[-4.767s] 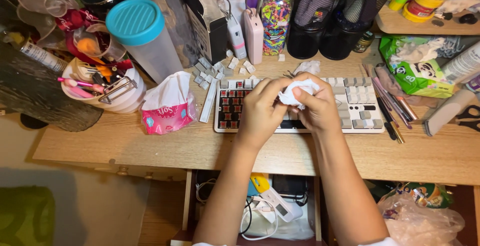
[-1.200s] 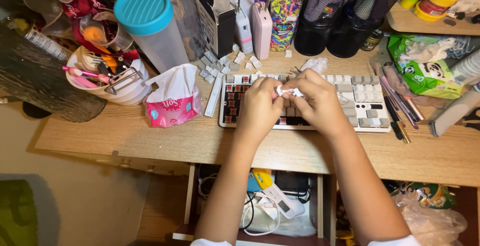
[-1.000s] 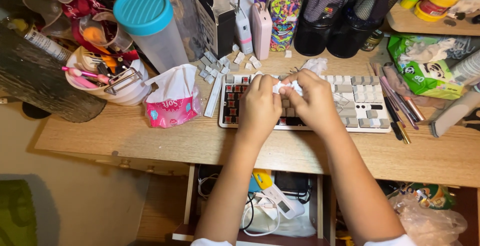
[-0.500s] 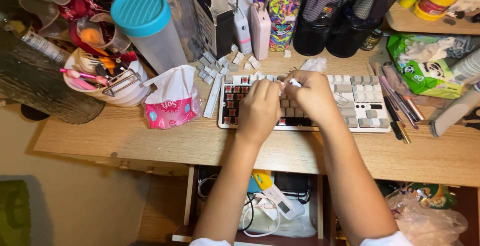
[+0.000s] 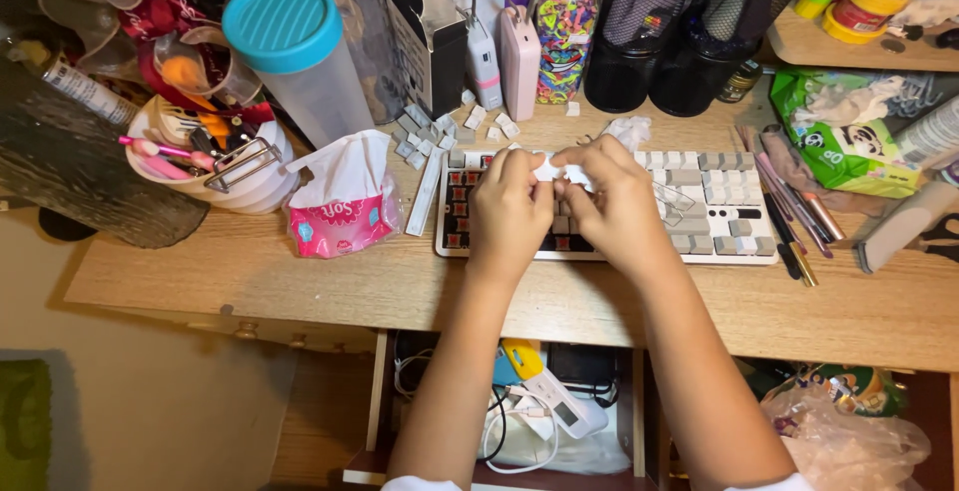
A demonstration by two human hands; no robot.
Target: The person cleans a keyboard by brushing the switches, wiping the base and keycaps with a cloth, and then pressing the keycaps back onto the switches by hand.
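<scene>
Together, the left hand (image 5: 509, 213) and right hand (image 5: 609, 209) pinch a small white tissue (image 5: 548, 167) with closed fingertips above the keyboard (image 5: 714, 213)

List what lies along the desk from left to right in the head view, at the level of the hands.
White cup of pens → pink tissue pack → left hand → right hand, both pinching a small white scrap over the keyboard → loose pens.

Teal-lidded jar (image 5: 296, 56), pink tissue pack (image 5: 343, 206)
</scene>
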